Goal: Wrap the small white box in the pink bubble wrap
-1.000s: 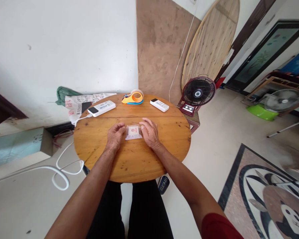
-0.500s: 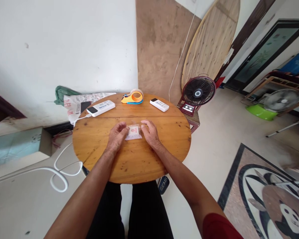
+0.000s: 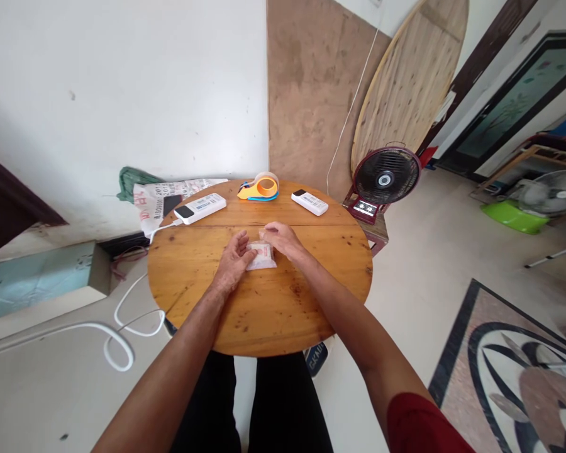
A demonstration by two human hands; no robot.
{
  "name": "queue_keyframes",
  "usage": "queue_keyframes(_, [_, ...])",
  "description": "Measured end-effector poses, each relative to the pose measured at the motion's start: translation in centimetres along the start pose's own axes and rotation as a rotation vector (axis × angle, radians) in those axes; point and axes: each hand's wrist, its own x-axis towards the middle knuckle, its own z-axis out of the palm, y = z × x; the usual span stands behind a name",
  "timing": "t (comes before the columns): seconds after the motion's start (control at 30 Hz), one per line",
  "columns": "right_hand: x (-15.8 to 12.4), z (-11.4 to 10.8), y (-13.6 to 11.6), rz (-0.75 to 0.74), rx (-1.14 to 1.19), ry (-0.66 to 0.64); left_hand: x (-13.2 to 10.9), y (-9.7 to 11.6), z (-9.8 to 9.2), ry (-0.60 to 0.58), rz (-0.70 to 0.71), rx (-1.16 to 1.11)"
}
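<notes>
Packet (image 3: 264, 260) partly behind left fingers (image 3: 249, 257); red print (image 3: 266, 250) seemingly unreadable.

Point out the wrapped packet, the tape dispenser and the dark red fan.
Wrapped packet (image 3: 264, 257): head view, middle of its upper face.
Tape dispenser (image 3: 253, 193): head view, orange body.
Dark red fan (image 3: 385, 180): head view, centre hub.

Table (image 3: 273, 321) bears packet (image 3: 264, 260), tape dispenser (image 3: 249, 194), power banks (image 3: 200, 208).

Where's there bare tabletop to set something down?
The table has bare patches right, between right forearm and right white device; left, between left forearm and cabled white device; and near, between both forearms, closer than the packet. Crowded: the middle, with left hand and right hand at the packet, and the far edge, with both devices and the tape dispenser.
</notes>
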Motion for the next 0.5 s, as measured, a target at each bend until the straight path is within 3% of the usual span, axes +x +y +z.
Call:
queue_keyframes(0.13, [0.9, 1.0, -0.1, -0.023, -0.003, 0.017, 0.0, 0.0, 0.0, -0.018, -0.002, -0.016])
queue_keyframes(0.27, [0.3, 1.2, -0.3, -0.041, 0.167, 0.023, -0.1, 0.2, 0.0, -0.049, -0.024, -0.018])
queue_keyframes(0.5, [-1.3, -0.3, -1.3, -0.079, 0.361, -0.137, -0.3, 0.6, 0.1, -0.079, -0.037, -0.046])
